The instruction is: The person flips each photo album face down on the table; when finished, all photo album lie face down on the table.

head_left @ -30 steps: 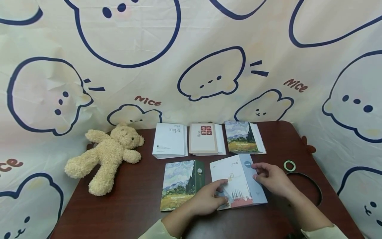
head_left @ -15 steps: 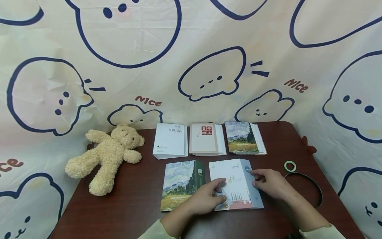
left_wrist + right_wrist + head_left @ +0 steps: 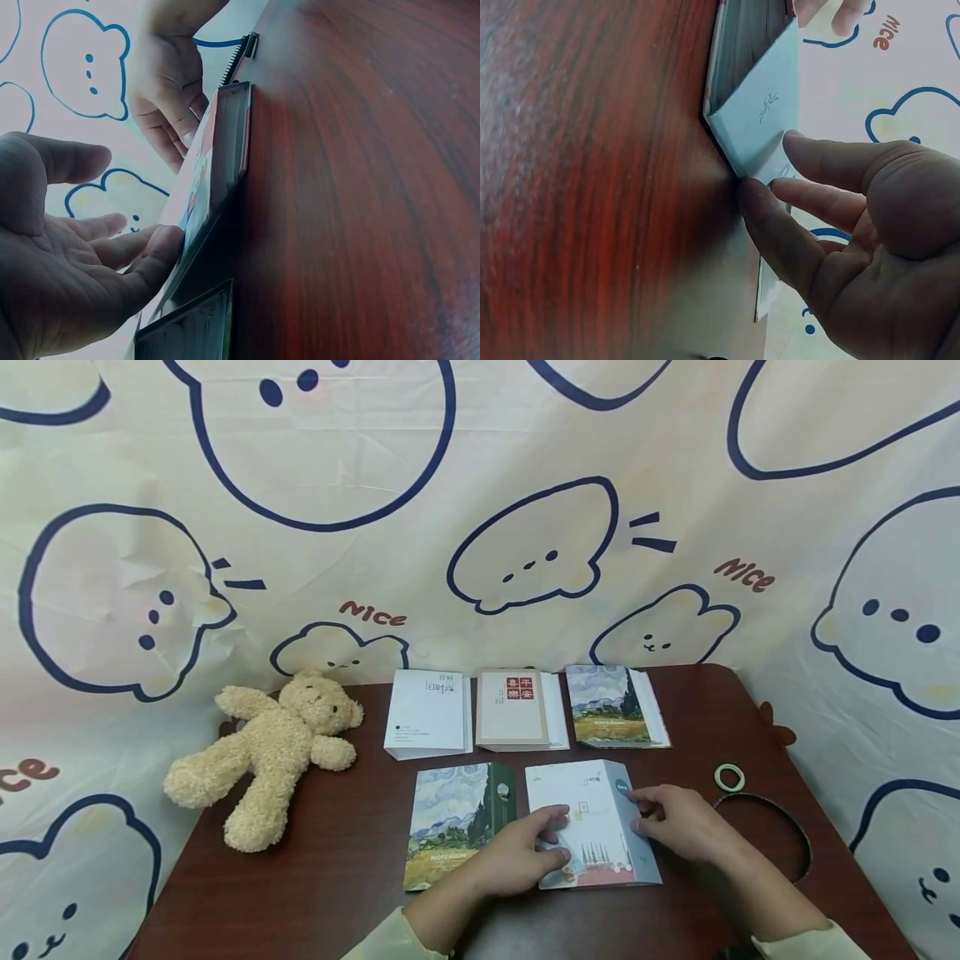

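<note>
white album (image 3: 588, 827) is just right of the green album (image 3: 453, 822), left hand (image 3: 521, 856) relaxed, fingers partly spread and touching it, right hand (image 3: 678, 821) also loose with fingertips at the blue spine (image 3: 636, 847), neither gripping. teddy (image 3: 279, 747) is left of the green album, three more albums (image 3: 517, 714) behind it

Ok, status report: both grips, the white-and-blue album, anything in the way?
Left grip touching white-and-blue album at left, right grip at its blue spine. Album closed. Nothing seen blocking; green-spined photo album close on its left.
</note>
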Available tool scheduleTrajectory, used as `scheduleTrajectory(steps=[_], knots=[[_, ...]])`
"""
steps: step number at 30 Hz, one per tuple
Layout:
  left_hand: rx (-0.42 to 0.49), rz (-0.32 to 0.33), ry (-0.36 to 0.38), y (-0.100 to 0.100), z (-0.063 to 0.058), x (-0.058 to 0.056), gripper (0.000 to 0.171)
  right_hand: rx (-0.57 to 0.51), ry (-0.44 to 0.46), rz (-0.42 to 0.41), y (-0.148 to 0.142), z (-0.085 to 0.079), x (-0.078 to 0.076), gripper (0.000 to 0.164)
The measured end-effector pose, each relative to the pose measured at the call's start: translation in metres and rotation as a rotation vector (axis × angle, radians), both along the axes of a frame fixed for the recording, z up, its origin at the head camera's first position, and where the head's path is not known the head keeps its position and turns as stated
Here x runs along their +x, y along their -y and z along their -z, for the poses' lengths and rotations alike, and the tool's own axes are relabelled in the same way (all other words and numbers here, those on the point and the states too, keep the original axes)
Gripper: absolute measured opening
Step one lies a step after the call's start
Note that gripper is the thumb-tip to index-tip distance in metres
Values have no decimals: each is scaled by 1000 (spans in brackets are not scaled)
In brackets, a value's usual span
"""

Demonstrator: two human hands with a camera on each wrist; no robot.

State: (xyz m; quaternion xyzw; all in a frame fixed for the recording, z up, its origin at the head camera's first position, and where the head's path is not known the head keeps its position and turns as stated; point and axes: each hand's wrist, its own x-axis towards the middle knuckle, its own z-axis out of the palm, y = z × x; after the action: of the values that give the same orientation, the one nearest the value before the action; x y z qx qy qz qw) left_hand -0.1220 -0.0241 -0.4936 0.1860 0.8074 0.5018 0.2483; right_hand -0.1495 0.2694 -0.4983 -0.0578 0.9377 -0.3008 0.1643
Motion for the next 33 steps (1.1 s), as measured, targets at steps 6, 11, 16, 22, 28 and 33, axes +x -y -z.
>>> scheduleTrajectory(steps=[6, 11, 16, 22, 28, 33], knots=[[23, 12, -4, 0, 0, -2, 58, -5, -4, 2, -1, -1, 0, 45], [59, 9, 3, 0, -1, -8, 58, -27, -11, 19, -2, -2, -1, 46], [86, -19, 9, -1, -2, -16, 58, -41, -19, 28, -4, -7, -5, 49], [101, -62, 22, -7, -5, -25, 56, -57, -50, 41, -8, -11, -12, 48], [116, -102, 50, -15, -8, -34, 54, -90, -79, 60, -14, -14, -21, 47], [140, -131, 73, -20, -9, -44, 54, -99, -68, 90, -18, -11, -31, 47]])
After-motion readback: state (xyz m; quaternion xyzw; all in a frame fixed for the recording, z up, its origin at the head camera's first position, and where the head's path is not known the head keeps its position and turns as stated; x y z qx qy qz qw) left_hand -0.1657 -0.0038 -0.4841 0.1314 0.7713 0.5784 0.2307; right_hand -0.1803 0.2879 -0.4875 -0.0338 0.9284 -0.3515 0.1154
